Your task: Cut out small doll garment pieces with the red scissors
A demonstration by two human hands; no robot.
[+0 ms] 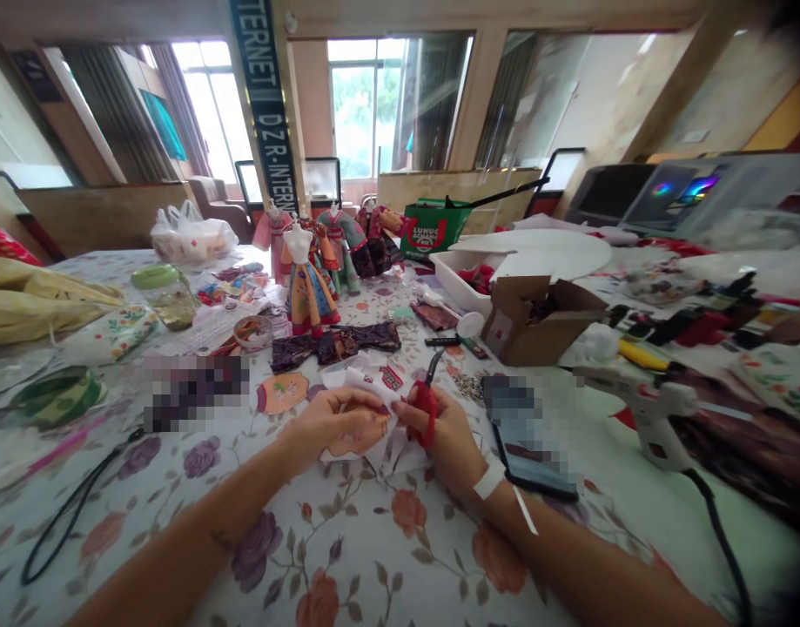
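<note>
My left hand pinches a white printed paper sheet with small coloured figures on it, held just above the floral tablecloth. My right hand is closed round the red handles of a pair of scissors, whose dark blades point up and away at the sheet's right edge. A white band circles my right wrist. Both hands meet at the table's middle, close to me.
Small dressed doll mannequins stand at the back centre, dark fabric pieces before them. A cardboard box, a white glue gun with black cord and a phone lie right. A jar and bags sit left.
</note>
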